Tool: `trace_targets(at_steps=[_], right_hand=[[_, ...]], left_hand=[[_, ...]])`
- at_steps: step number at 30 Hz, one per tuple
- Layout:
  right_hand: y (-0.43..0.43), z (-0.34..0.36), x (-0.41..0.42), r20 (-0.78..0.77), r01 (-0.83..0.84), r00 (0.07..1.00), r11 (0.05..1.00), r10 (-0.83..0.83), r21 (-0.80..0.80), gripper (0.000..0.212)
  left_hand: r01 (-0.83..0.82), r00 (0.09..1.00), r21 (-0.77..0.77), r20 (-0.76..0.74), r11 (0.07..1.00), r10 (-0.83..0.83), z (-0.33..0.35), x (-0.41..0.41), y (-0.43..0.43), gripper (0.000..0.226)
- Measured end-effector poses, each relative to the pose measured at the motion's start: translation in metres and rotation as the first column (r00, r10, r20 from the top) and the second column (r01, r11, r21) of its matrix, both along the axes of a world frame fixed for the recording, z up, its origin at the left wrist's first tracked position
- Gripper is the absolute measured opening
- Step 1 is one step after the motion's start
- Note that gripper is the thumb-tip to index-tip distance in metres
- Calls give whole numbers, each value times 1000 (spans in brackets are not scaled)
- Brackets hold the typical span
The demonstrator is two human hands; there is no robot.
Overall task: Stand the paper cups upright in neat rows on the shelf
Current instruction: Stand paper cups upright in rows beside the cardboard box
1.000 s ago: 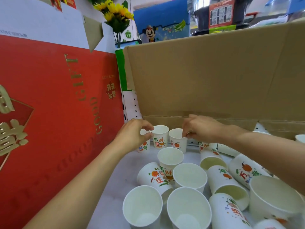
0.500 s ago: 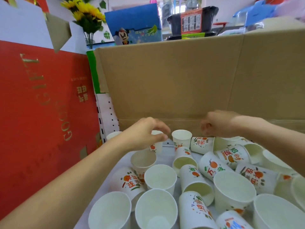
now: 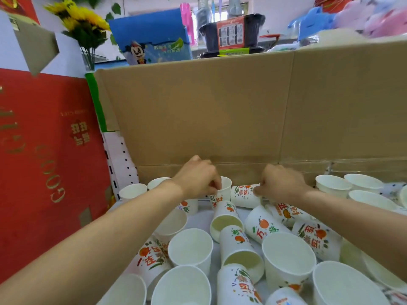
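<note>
A tall cardboard wall fills the view from ten to two o'clock, and a red gift box is stood at nine o'clock. From four to eight o'clock the pale shelf is largely covered by the paper cups. Some are left mouth-up and many are tipped on their sides, touching or overlapping. A few back-left cups are already stood at ten o'clock, and some back-right cups at two o'clock.

The left hand is curled, its fingers pinched on the rim of an upright cup at twelve o'clock of the heap, at the foot of the cardboard. The right hand, at one o'clock, is closed with curled fingers on the end of a toppled cup, which is laid on its side just beside the upright one.

The cups are judged very light, thin-walled, easily dented and easily knocked over by a passing wrist. A gentle hold at the rolled rim or high on the wall is advised, the rim being the stiffest part. The matt paper is not expected to slip.

Each cup is tapered and plain white inside. Outside it is printed with orange fruit, green leaves and red and green characters.
</note>
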State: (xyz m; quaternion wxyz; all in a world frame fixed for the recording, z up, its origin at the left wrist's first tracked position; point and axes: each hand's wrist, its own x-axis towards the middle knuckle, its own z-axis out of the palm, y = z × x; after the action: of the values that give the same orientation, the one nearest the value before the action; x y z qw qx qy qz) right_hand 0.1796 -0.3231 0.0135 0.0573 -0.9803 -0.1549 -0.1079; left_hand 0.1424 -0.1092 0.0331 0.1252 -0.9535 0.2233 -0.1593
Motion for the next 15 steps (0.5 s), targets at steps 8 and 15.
trace_targets(at_steps=[8, 15], right_hand=[[9, 6, 4, 74, -111, 992, 992, 106, 59, 15], [-7, 13, 7, 313, -359, 765, 776, 563, -518, 17]], left_hand=[[-46, 999, -100, -16, 994, 45, -7, -1, 8, 17], [-93, 994, -141, -64, 986, 84, -9, 0, 7, 18]])
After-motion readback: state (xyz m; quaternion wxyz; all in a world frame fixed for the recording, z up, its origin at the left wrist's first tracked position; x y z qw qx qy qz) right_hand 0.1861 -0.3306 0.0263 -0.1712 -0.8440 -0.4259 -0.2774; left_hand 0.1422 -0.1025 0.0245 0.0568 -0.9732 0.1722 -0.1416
